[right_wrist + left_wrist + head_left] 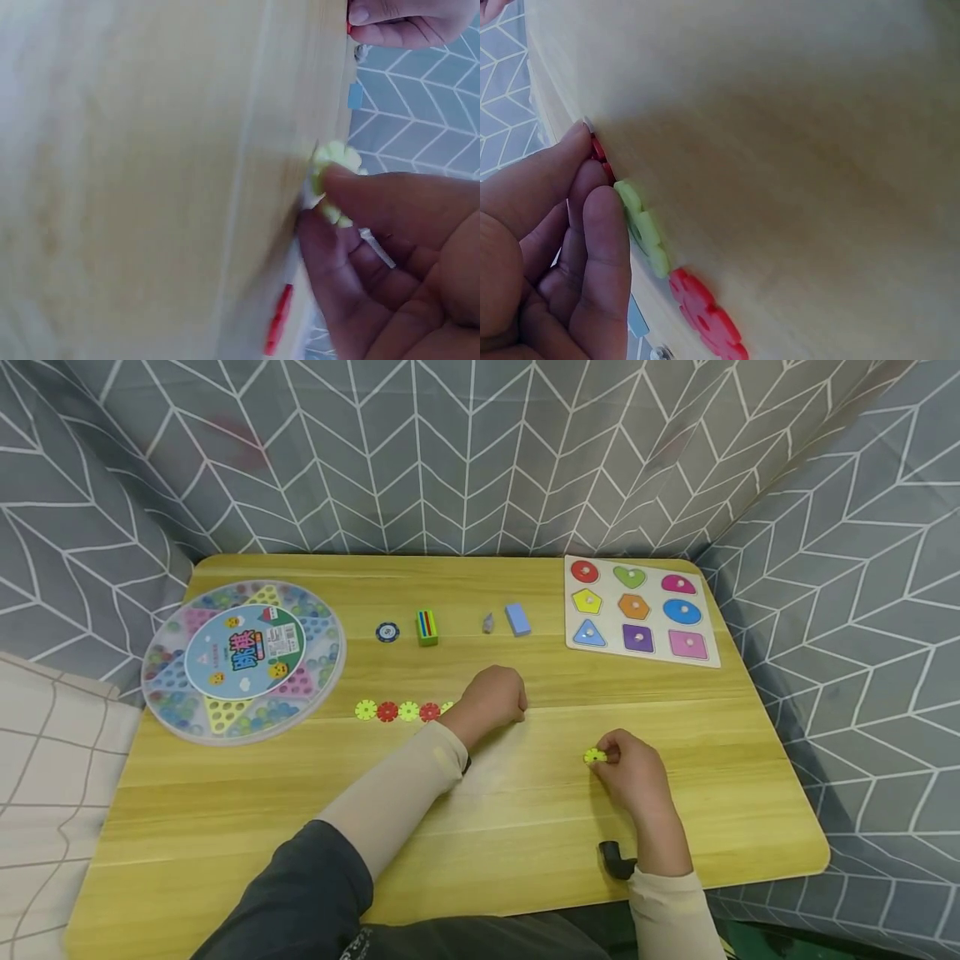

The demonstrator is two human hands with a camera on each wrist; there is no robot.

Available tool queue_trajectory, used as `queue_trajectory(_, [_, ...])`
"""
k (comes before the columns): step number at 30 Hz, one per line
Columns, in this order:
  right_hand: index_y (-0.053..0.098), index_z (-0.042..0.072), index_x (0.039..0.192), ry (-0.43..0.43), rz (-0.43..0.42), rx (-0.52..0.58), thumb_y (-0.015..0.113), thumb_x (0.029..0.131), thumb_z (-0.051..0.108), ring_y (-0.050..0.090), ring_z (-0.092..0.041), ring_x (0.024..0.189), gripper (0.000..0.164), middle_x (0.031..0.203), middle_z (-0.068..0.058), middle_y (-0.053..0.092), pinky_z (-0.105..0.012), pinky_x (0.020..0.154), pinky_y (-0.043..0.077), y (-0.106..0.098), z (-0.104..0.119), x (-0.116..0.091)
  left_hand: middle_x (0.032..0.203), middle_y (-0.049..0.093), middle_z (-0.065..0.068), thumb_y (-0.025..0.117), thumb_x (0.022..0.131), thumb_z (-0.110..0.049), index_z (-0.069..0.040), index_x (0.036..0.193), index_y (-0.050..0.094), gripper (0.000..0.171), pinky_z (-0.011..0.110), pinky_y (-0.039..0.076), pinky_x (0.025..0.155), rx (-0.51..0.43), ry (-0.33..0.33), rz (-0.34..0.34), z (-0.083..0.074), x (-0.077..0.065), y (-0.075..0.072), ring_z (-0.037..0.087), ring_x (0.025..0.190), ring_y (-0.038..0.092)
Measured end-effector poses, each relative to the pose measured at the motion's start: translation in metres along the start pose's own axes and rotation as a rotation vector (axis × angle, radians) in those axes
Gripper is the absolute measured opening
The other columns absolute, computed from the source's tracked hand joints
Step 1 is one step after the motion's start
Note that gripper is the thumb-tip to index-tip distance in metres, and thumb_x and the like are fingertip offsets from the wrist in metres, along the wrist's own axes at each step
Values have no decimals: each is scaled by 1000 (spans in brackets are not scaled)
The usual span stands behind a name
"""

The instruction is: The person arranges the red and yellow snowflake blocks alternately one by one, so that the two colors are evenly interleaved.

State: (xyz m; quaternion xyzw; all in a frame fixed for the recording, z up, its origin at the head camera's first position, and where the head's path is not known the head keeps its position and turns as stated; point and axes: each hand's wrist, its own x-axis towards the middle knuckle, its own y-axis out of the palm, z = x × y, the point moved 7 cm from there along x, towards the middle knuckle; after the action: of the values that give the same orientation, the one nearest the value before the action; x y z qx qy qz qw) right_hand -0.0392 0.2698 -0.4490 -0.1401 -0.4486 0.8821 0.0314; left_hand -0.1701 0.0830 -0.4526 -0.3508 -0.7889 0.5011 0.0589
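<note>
A row of flower-shaped plastic discs, alternating yellow-green (365,710) and red (387,712), lies on the table left of my left hand (491,702). That hand pinches a red flower disc (602,159) at the row's right end, beside a yellow-green disc (641,229); its fingers hide part of the red one. Off to the right, my right hand (633,772) holds a yellow-green flower disc (595,756) between thumb and fingertips, tilted up in the right wrist view. Another red piece (279,319) lies near this hand in that view.
A round Chinese checkers box (243,662) lies at the left. Along the back sit a poker chip (387,632), a green block with coloured bars (427,628), a small grey object (488,623) and a blue block (517,619). A shape puzzle board (641,612) lies back right.
</note>
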Motion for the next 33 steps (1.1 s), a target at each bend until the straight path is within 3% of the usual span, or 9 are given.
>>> queue_trajectory(7, [69,-3,114,10,48,215,73,95,4,66,-29,96,20,107,-16,69,-36,82,54,1,-7,10,101,76,-7,83,89,-19,-17,96,83,7,32,52,95,13,-13,9,1,1,0,17,105,68])
queue_trajectory(12, [68,-6,118,30,75,345,72,96,5,66,-25,95,25,110,-18,68,-27,77,56,-3,1,27,100,76,-6,84,88,-17,-16,94,83,6,33,52,95,1,-19,15,1,1,-2,18,104,68])
queue_trajectory(21, [66,-12,122,26,134,546,70,96,-1,69,-19,90,28,113,-21,66,-33,86,59,-3,41,70,101,77,-5,85,86,-16,-15,97,84,11,32,52,94,-23,1,10,0,1,-3,19,103,68])
queue_trajectory(28, [68,-9,121,52,184,490,70,96,0,69,-19,91,27,119,-21,65,-33,87,58,9,55,92,95,76,-7,86,85,-18,-16,93,84,9,31,54,89,-26,6,-13,3,5,-2,18,98,69])
queue_trajectory(33, [69,-9,119,84,234,445,70,95,-4,66,-19,88,25,109,-19,69,-27,80,57,21,53,95,94,76,-6,86,85,-18,-16,92,84,8,31,54,87,-32,7,-11,4,5,-2,18,97,69])
